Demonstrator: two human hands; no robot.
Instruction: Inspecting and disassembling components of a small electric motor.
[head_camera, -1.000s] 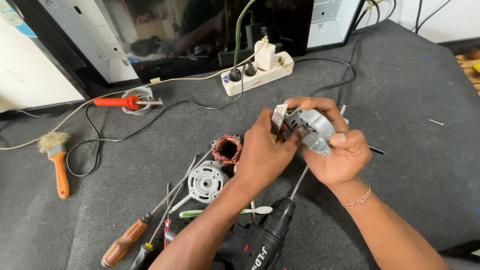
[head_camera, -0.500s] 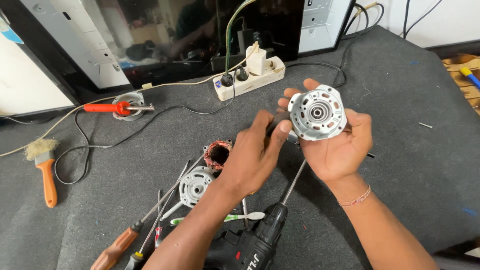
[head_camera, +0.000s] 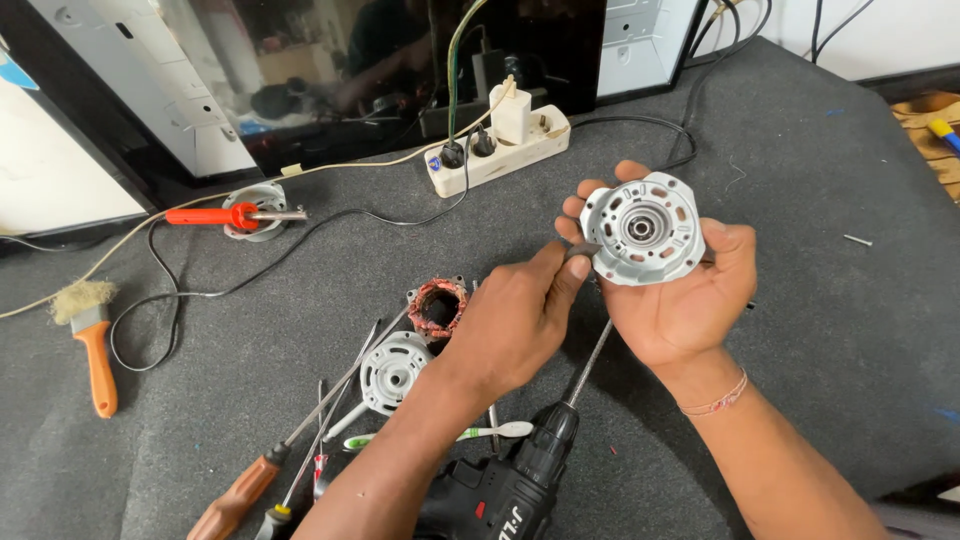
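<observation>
My right hand (head_camera: 690, 300) cradles a round grey metal motor end cover (head_camera: 643, 229), its inner face with the centre bearing turned up towards me. My left hand (head_camera: 520, 315) pinches a small dark part (head_camera: 580, 250) against the cover's left rim. Just left of my left hand, on the grey mat, lie a copper-wound stator (head_camera: 437, 305) and a second grey end cover (head_camera: 393, 368). Below my hands lies a black cordless drill (head_camera: 500, 490) with a long bit (head_camera: 590, 360) passing under them.
A white power strip (head_camera: 500, 150) with plugs sits at the back. A red-handled soldering iron (head_camera: 225, 215) rests on its stand at left. An orange-handled brush (head_camera: 92, 345) lies far left. Screwdrivers (head_camera: 290, 450) and a toothbrush (head_camera: 480, 432) lie near the drill. A dark screen stands behind.
My right hand has turned the end cover from edge-on to face up and steadied it. My left hand has shifted to the cover's left rim with the small part.
</observation>
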